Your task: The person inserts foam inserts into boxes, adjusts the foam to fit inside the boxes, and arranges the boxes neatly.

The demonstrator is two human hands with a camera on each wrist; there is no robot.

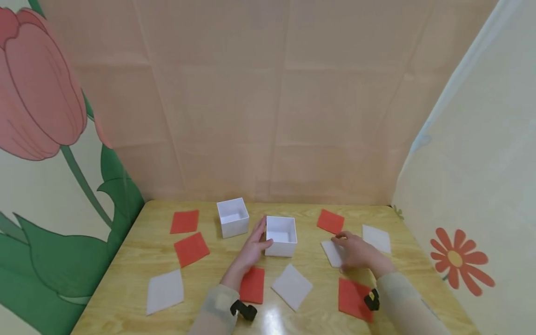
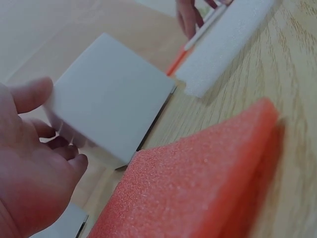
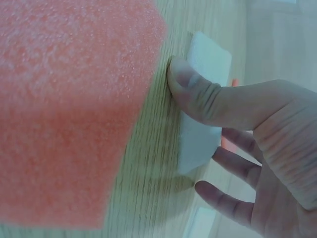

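My left hand (image 1: 252, 244) holds the left side of an open-topped white box (image 1: 281, 249), with the thumb at its front corner. In the left wrist view, the box (image 2: 111, 96) stands beside the thumb and bent fingers, and some fingertips are hidden. On the right, my right hand (image 1: 356, 251) reaches over a white foam square (image 1: 331, 254) on the table. In the right wrist view, the thumb is on the near side of this white foam square (image 3: 200, 144), with the spread fingers across from it. No firm grip on it shows.
A second white box (image 1: 234, 228) stands to the left of the held one. Red foam squares (image 1: 191, 249) and white foam squares (image 1: 291, 287) lie scattered over the wooden table (image 1: 125, 279). One red square (image 1: 252, 286) is beside my left wrist, another (image 1: 351, 298) beneath my right.
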